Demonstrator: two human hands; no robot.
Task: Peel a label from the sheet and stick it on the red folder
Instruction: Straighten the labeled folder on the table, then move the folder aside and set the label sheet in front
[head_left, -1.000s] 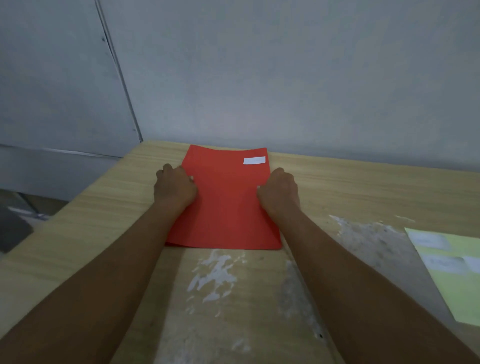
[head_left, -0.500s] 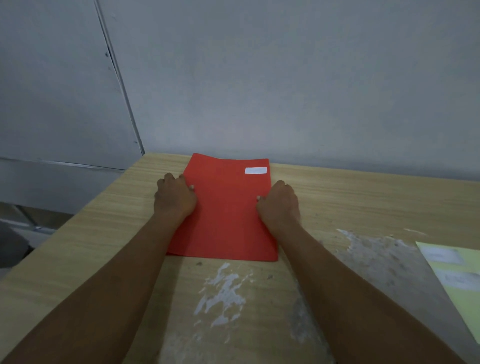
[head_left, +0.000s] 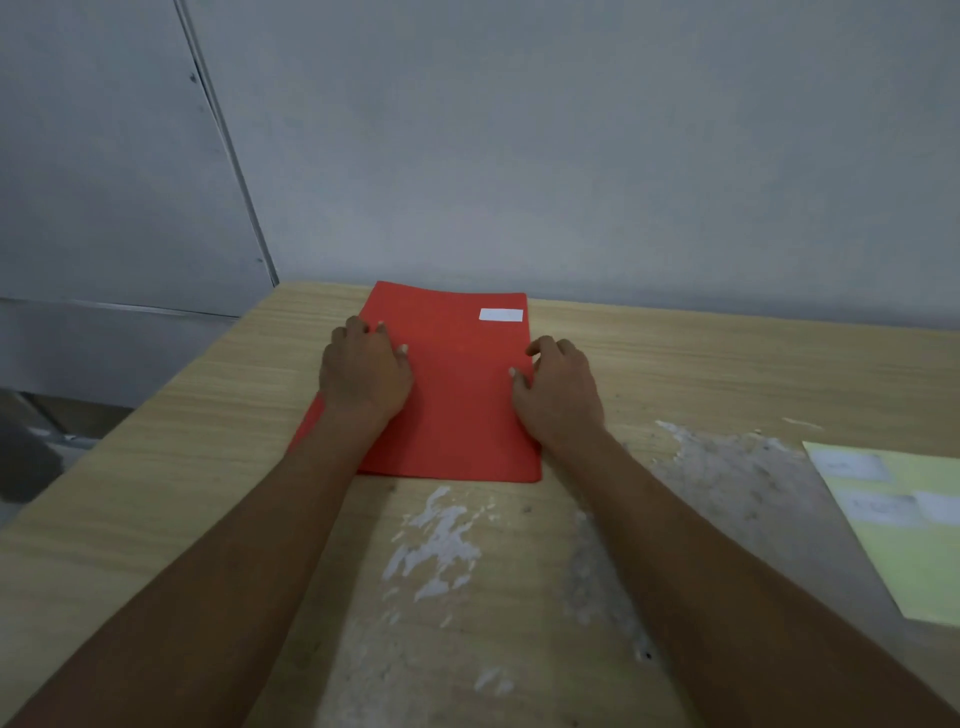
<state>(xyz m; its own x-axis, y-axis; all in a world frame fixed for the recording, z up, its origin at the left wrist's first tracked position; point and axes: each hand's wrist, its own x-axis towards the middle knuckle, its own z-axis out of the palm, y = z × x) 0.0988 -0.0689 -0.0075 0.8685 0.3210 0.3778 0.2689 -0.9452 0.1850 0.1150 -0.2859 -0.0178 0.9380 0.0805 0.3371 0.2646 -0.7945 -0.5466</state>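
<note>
Head view: red folder (head_left: 457, 400) between 2 hands (head_left: 366, 371).

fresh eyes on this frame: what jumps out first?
The red folder lies flat mid-table against the grey wall, a white label stuck near its far right corner. The left hand and right hand rest on its side edges; a pale yellow label sheet lies at far right.
</note>
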